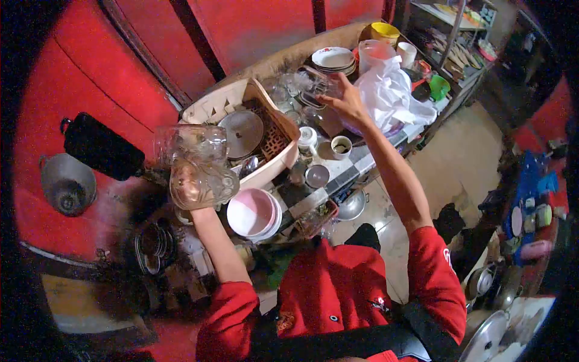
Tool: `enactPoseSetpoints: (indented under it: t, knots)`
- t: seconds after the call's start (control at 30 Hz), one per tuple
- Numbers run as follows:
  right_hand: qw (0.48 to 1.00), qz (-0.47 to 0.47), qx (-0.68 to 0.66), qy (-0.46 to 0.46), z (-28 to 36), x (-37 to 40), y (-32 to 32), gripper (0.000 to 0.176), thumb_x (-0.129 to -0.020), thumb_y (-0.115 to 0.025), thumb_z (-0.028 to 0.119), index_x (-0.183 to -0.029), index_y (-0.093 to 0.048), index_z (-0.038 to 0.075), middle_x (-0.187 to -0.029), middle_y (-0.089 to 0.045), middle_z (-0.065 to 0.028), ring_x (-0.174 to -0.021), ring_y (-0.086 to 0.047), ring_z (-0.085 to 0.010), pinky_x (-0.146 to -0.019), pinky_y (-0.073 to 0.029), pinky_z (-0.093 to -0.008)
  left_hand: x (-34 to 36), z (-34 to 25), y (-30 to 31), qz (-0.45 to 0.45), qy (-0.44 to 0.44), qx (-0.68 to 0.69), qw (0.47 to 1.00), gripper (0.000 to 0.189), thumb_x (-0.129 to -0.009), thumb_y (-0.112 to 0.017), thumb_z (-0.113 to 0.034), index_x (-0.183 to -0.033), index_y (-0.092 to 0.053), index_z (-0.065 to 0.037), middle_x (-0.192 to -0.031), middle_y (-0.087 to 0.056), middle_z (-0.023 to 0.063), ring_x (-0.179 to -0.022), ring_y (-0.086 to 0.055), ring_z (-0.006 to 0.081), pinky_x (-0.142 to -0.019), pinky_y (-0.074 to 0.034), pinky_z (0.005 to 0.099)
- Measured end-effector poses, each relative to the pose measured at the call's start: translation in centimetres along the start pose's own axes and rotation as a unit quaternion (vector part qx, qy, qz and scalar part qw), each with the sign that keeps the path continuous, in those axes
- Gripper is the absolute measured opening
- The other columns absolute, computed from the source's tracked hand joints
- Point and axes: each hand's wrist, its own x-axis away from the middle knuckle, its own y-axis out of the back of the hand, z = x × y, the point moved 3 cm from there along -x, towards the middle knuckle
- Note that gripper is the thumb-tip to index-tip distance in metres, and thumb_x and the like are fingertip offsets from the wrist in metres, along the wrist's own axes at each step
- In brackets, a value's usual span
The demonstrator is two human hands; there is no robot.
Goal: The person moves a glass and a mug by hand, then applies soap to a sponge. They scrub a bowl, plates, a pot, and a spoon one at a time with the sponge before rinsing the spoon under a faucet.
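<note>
My left hand (pixel 192 184) shows through clear glass, its fingers wrapped round a large glass jar (pixel 211 192). A second clear glass jar (pixel 192 142) rests right against it, above the hand. Over the back of the counter, my right hand (pixel 347 104) is closed on a clear drinking glass (pixel 315 93), thumb and fingers at its side. Other glassware (pixel 280 90) stands close to that hand. A cream plastic basket (pixel 278 171) sits between my hands, with a round metal lid (pixel 241 134) and cutlery in it.
Stacked plates (pixel 333 58), a white plastic bag (pixel 389 99) and a yellow tub (pixel 385 31) stand at the back right. White-and-pink buckets (pixel 254 212) are nested in front of the basket. A white cup (pixel 341 146) stands on the checkered counter. Pans (pixel 102 145) hang on the red wall.
</note>
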Motion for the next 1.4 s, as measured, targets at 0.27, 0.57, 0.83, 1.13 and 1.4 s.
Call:
enactPoseSetpoints:
  t: [0.27,0.57,0.83,1.13,1.4]
  knots:
    - [0.924,0.170,0.308,0.152,-6.8,-11.1,-7.4,0.057,-0.062,-0.075,0.037,-0.111,-0.058,0.014,-0.095,-0.064,-0.0189,-0.090,-0.061,-0.0365,-0.079,-0.049,-0.0443,1.8,6.3,-3.3,-0.005,-0.057,-0.002,0.998,0.038,-0.084,-0.058,-0.042,-0.112,-0.058,-0.015,-0.120,-0.051,0.0052,-0.106,-0.051,0.0209,-0.092,-0.044,0.0421]
    - [0.830,0.356,0.369,0.221,-11.0,-14.6,-14.2,0.036,-0.062,-0.069,0.023,-0.097,-0.065,0.015,-0.098,-0.064,-0.0142,-0.091,-0.063,-0.0317,-0.076,-0.052,-0.0404,8.5,14.9,-9.1,-0.024,-0.160,-0.018,0.987,0.036,-0.086,-0.056,-0.041,-0.110,-0.058,-0.015,-0.117,-0.054,0.0051,-0.104,-0.053,0.0206,-0.091,-0.045,0.0405]
    - [0.889,0.315,0.280,0.179,-10.3,-15.0,-14.4,0.056,-0.075,-0.066,0.040,-0.118,-0.053,0.007,-0.113,-0.058,-0.0199,-0.104,-0.057,-0.0358,-0.086,-0.048,-0.0431,9.2,20.2,-12.3,-0.016,-0.165,-0.020,0.986,0.034,-0.088,-0.053,-0.040,-0.109,-0.059,-0.014,-0.114,-0.056,0.0051,-0.102,-0.054,0.0203,-0.090,-0.045,0.0392]
    - [0.889,0.316,-0.224,0.244,-0.4,-6.9,-6.0,0.077,-0.075,-0.070,0.044,-0.133,-0.038,0.005,-0.128,-0.047,-0.0194,-0.117,-0.047,-0.0330,-0.099,-0.035,-0.0422,-1.0,23.6,-15.1,0.064,-0.011,0.024,0.998,0.032,-0.091,-0.051,-0.039,-0.108,-0.059,-0.014,-0.111,-0.058,0.0050,-0.100,-0.056,0.0200,-0.089,-0.046,0.0377]
    - [0.944,0.179,-0.218,0.172,1.5,-9.8,-4.7,0.059,-0.071,-0.078,0.028,-0.118,-0.053,0.002,-0.096,-0.064,-0.0129,-0.083,-0.061,-0.0167,-0.072,-0.051,-0.0296,-5.5,27.3,-16.2,0.097,0.108,0.063,0.987,0.031,-0.093,-0.049,-0.038,-0.107,-0.060,-0.013,-0.108,-0.060,0.0049,-0.098,-0.057,0.0197,-0.088,-0.047,0.0364]
